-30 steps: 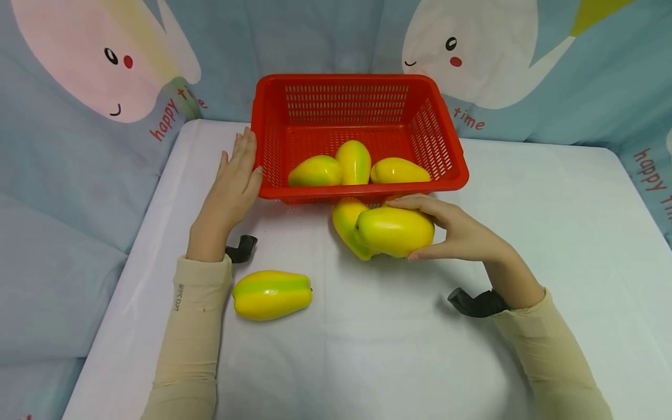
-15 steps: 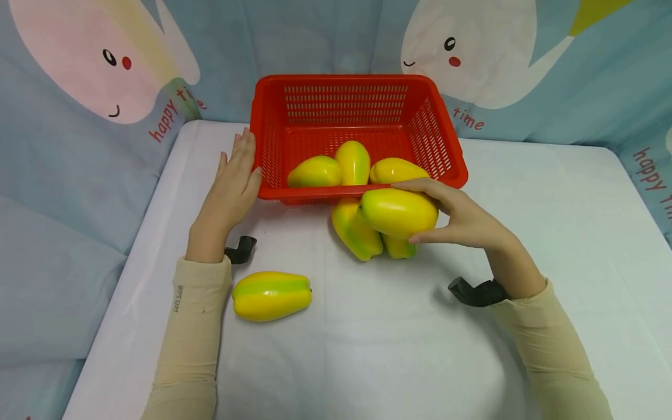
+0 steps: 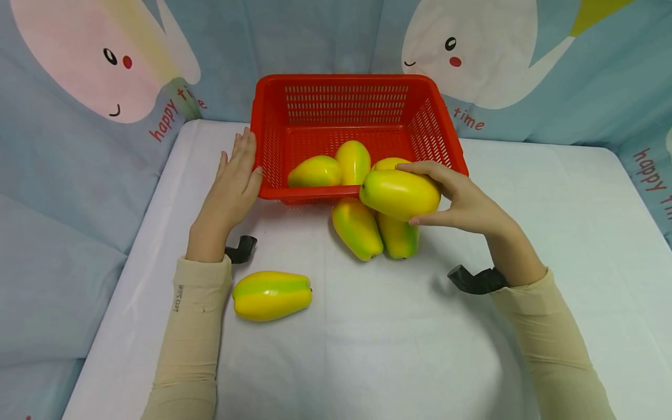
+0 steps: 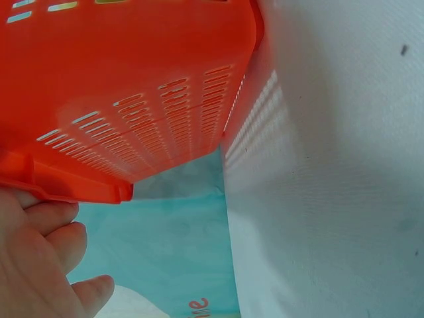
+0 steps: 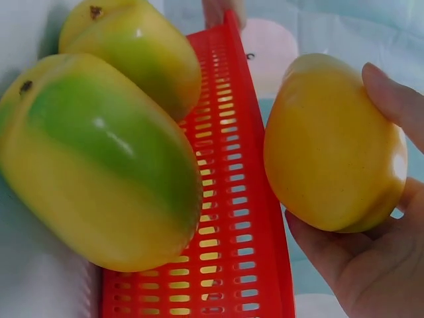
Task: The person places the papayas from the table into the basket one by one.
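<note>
My right hand [image 3: 464, 201] grips a yellow-green papaya [image 3: 399, 194] between thumb and fingers, at the front rim of a red plastic basket [image 3: 310, 194]. In the right wrist view this papaya [image 5: 331, 146] is up beside the rim, apart from the two below. My left hand [image 3: 231, 184] rests with extended fingers along the basket's left rim. Inside the basket lie three papayas, a left one [image 3: 315, 171], a middle one [image 3: 353, 162] and a right one [image 3: 389, 164], partly hidden by the held fruit. Two others, one papaya [image 3: 358, 230] and its neighbour [image 3: 401, 238], lie against the basket's front.
Another papaya [image 3: 272, 296] lies on the white tablecloth [image 3: 367, 338], near the left forearm. A blue curtain [image 3: 325, 41] with printed whales hangs right behind the basket. Black wrist mounts, left [image 3: 242, 249] and right [image 3: 475, 281], stick out inward from both wrists.
My right hand has lifted the papaya up and away from the two in front, to the basket's front rim. My left hand stays on the basket.
</note>
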`<state>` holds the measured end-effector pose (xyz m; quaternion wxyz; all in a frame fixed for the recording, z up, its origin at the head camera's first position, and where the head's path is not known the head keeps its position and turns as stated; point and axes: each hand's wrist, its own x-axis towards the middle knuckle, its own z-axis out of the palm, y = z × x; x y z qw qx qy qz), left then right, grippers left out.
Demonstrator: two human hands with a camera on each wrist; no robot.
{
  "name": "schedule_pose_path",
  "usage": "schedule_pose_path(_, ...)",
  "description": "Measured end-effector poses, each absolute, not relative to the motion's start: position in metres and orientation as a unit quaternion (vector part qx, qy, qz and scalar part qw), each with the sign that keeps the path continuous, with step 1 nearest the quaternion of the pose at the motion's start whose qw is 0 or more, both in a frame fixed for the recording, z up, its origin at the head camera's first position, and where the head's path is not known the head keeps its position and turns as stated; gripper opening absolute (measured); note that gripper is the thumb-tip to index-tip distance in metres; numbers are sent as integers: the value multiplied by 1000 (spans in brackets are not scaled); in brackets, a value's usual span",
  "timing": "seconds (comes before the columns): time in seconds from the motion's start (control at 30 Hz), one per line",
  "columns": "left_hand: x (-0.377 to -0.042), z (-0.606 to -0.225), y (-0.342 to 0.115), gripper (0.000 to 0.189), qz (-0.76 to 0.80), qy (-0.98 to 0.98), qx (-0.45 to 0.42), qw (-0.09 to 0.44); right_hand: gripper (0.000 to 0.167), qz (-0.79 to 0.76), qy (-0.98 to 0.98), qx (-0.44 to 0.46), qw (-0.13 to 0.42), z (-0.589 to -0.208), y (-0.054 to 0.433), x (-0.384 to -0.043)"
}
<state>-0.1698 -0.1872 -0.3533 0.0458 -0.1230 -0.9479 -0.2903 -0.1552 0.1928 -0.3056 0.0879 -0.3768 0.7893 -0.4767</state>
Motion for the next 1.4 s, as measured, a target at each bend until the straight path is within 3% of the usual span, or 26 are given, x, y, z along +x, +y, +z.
schedule_pose_path(0.77, -172, -353, -187, 62, -290, -948, -124, 47, 72, -476, 823, -310, 24, -298, 188, -192)
schedule_pose_path(1.4, -171, -354, -187, 63, -293, -947, -123, 49, 72, -453, 868, -198, 52, -307, 192, -230)
